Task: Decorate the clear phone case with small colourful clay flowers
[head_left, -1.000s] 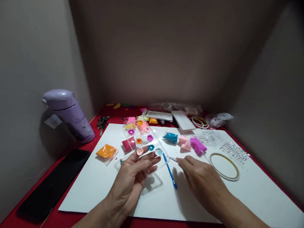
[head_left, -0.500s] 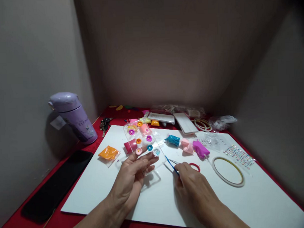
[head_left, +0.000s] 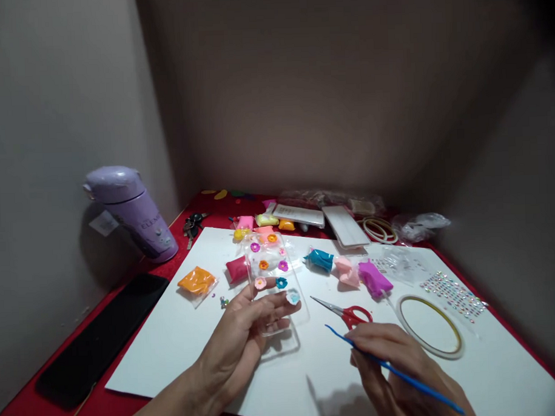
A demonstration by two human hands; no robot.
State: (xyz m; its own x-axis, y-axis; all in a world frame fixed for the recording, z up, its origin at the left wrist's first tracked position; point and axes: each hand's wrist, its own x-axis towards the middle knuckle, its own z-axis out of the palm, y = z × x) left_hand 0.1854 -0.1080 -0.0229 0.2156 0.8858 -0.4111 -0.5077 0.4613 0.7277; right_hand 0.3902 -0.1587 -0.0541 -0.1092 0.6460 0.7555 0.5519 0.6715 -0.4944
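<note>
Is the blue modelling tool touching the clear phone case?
Apart: the head view shows bare white board between the clear phone case and the tip of the blue modelling tool.

Dark capitals reading "ELEM" point(head_left: 151, 224) stand on the body of the lilac drinks bottle point(head_left: 134, 207), close to its curved edge, where any further letters are hidden. The small marks just above are too tiny to read, as is the faint print on the flat white box point(head_left: 299, 216) behind.
</note>
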